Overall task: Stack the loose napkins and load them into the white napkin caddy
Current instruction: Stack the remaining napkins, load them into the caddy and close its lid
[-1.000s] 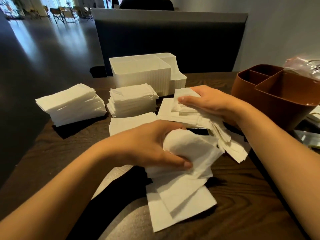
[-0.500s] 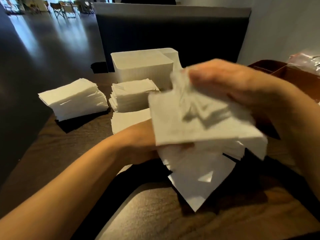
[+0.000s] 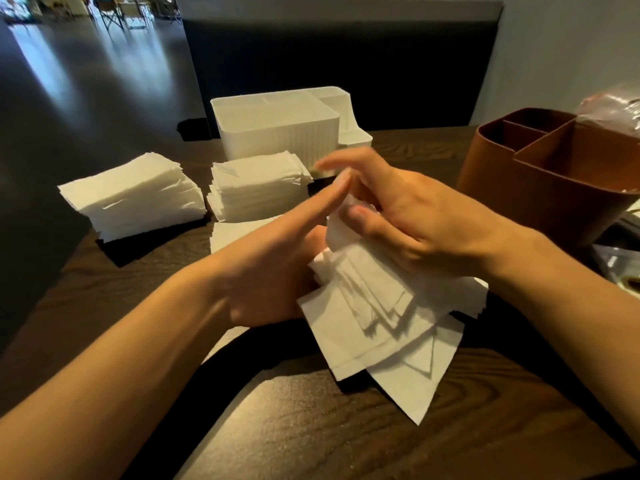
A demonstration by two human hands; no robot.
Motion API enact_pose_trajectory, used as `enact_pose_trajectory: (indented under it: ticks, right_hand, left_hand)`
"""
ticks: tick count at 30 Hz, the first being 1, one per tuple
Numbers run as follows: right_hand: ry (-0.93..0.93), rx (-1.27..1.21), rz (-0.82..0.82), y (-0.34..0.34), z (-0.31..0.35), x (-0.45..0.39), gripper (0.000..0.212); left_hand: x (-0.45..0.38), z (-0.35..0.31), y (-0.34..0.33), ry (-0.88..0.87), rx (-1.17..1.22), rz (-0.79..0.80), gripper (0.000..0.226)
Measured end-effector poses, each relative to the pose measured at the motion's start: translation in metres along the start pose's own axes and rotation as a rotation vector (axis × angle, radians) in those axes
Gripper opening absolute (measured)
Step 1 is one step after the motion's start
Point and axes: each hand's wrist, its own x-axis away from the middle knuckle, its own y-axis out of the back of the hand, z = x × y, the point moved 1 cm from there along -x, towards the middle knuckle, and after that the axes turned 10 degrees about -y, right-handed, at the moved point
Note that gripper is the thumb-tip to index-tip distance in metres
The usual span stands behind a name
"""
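Note:
An untidy bunch of loose white napkins [image 3: 374,327] hangs fanned out between both hands above the table. My right hand [image 3: 412,223] grips its upper part from the right, thumb pressed on the paper. My left hand [image 3: 273,268] supports it from the left, fingers stretched up along its edge. Behind them, two squared napkin stacks sit on the table: one at the left [image 3: 135,199], one in the middle [image 3: 256,188]. A thin flat pile [image 3: 235,233] lies just in front of the middle stack. The white ribbed napkin caddy [image 3: 277,129] stands at the back; nothing shows above its rim.
A brown divided caddy [image 3: 550,178] stands at the right, with a clear plastic bag [image 3: 613,109] behind it. The dark wooden table [image 3: 311,427] ends at the left in a drop to a dark floor. A dark partition rises behind the white caddy.
The two bunches, one crumpled in my left hand and one under my right on the table, have been lifted and brought together into one bunch between both hands.

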Motion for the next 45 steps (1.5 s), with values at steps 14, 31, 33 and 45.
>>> enact_pose_trajectory:
  ticks: [14,31,33,45]
  right_hand:
    - [-0.157,-0.084,-0.191,0.005,-0.03,-0.004,0.036]
    - [-0.423,-0.572,-0.159,-0.003,-0.02,-0.005,0.041]
    - [-0.39,-0.557,-0.232,-0.007,-0.02,-0.006,0.037]
    - [-0.141,-0.37,-0.289,-0.014,-0.011,-0.002,0.043]
  left_hand:
    - [0.003,0.005,0.004,0.01,-0.731,-0.207,0.073]
    - [0.01,-0.016,0.003,-0.067,-0.527,-0.178,0.027]
    - [0.011,-0.019,0.005,-0.016,-0.306,-0.138,0.03]
    - [0.001,0.0,-0.008,-0.041,-0.175,-0.085,0.031]
